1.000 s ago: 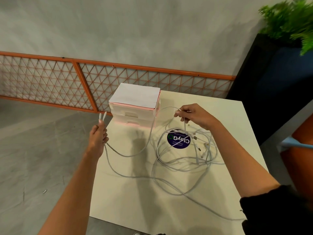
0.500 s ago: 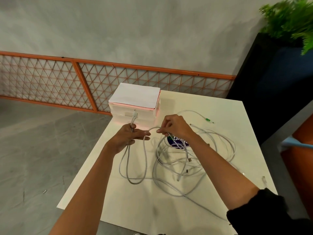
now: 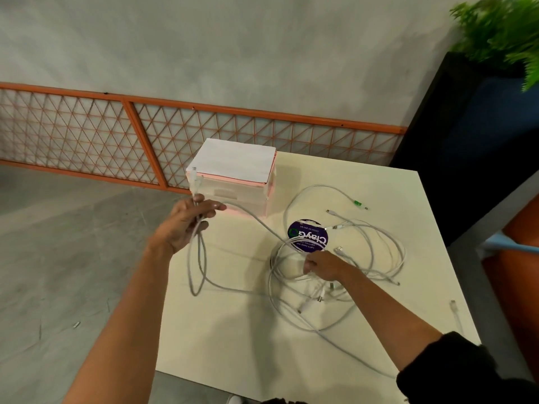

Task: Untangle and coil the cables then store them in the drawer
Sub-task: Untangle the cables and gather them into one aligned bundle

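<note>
White cables (image 3: pixel 288 275) sprawl in a loose tangle on the surface. One strand (image 3: pixel 191 272) rises in hanging loops into the left hand (image 3: pixel 186 225). The pink-edged white drawer unit (image 3: pixel 233 182) stands shut at the far corner.

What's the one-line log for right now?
left hand: holds cable loop | right hand: grips cable tangle on table | drawer unit: shut

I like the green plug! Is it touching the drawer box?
Apart. The head view shows the green plug lying on the table, with bare tabletop between it and the drawer box.
</note>
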`<state>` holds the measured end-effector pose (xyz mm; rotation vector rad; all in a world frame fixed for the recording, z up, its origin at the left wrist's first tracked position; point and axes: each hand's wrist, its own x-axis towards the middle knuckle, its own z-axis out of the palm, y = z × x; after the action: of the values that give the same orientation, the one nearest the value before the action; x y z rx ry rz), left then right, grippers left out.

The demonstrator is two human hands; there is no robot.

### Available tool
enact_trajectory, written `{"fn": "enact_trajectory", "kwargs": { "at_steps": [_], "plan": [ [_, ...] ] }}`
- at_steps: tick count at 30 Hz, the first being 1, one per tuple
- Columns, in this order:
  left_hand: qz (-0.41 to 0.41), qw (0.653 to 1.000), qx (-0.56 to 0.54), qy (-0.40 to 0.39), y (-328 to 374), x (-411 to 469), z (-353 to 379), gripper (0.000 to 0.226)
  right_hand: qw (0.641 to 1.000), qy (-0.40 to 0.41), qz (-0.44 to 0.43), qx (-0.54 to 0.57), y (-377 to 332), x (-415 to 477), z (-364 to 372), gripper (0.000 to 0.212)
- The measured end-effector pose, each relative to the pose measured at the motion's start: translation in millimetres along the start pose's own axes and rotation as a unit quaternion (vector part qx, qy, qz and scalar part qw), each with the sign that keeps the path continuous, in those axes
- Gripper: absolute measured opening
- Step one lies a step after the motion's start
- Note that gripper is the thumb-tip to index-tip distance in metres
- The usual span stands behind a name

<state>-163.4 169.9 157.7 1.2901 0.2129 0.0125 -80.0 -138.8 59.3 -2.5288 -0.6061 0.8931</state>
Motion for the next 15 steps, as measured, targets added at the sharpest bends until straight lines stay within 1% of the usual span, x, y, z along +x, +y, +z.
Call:
{"fn": "enact_trajectory", "kwargs": {
  "at_steps": [2, 4, 5, 8, 9, 11, 12, 15],
  "plan": [
    [0.01, 0.999, -0.021, 0.022, 5.4, -2.5, -8.8, 0.061, 0.999, 0.031, 0.018, -0.011, 10.1, -3.7, -5.3, 0.028],
    [0.019, 0.997, -0.055, 0.044, 9.2, -6.4, -15.1, 0.039, 0.998, 0.044, 0.046, 0.012, 23.1, -3.8, -12.0, 0.028],
    [0.018, 0.996, -0.065, 0.052, 10.8, -8.3, -17.6, 0.038, 0.997, 0.054, 0.046, 0.03, 28.1, -4.9, -15.7, 0.029],
    [0.009, 0.997, -0.054, 0.059, 11.0, -13.6, -23.7, 0.059, 0.996, 0.088, 0.027, 0.016, 40.3, -0.4, -25.3, 0.027],
    [0.002, 0.996, -0.054, 0.067, 8.8, -13.5, -25.7, 0.059, 0.994, 0.099, 0.028, 0.031, 42.0, 2.4, -26.7, 0.026],
    [-0.012, 0.994, -0.044, 0.1, 3.9, -11.9, -26.7, 0.043, 0.986, 0.114, -0.013, 0.117, 36.4, 4.9, -27.2, 0.025],
    [-0.018, 0.992, -0.03, 0.117, 1.0, -10.9, -25.4, 0.039, 0.977, 0.121, -0.03, 0.175, 32.3, 6.7, -27.1, 0.026],
    [-0.034, 0.99, 0.008, 0.139, -8.9, -9.8, -22.3, 0.044, 0.938, 0.158, -0.035, 0.306, 15.1, 8.4, -34.6, 0.035]
  ]
}}
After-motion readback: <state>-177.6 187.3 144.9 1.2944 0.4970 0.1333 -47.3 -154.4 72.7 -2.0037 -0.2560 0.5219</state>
